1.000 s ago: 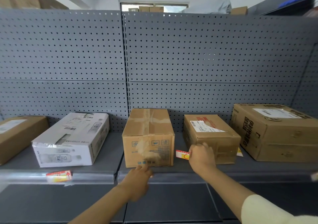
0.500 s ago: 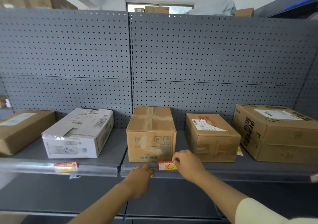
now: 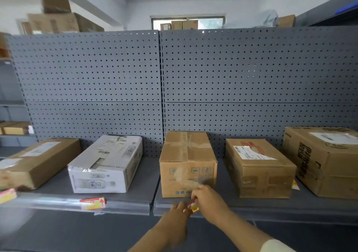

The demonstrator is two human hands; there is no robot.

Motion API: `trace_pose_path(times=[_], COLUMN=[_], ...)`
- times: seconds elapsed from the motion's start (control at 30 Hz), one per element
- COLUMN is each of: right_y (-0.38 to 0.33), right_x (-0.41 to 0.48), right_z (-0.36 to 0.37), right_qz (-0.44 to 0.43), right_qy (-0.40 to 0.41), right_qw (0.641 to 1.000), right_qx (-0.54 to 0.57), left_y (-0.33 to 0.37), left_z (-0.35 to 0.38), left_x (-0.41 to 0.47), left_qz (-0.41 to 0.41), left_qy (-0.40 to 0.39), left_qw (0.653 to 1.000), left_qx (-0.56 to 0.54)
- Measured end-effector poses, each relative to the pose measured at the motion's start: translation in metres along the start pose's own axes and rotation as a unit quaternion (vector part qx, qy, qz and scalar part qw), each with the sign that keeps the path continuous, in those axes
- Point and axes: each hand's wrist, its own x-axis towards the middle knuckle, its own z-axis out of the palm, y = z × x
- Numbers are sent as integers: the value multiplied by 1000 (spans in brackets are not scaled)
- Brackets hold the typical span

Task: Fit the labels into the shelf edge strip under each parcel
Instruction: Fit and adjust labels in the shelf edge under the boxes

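Right hand pinches a label at the shelf edge strip; left hand blurred, grip unclear. A skewed push could crumple the label.

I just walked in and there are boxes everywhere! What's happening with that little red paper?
A person is fitting a small red-and-yellow label into the shelf edge strip under the taped brown box. The right hand pinches the label at the strip, and the left hand is right beside it, too blurred to say how it helps. A fitted label sits in the strip under the white box.
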Motion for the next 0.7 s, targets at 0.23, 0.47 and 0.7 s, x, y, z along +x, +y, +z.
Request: trace_pose_path(times=[0.23,0.47,0.7], right_y=[22,62,112], right_x=[-9,-42,-105], right_z=[-13,-31,-48], right_qz=[26,81,186], right_qy=[110,103,90], right_qw=[993,991,978], right_qx=[37,-16,-23], left_y=[8,58,117], left_z=[-9,-40,-51], left_x=[6,40,71], left_qz=[44,101,162], left_qy=[41,92,92], left_qw=[998,989,981], left_qx=[32,59,60])
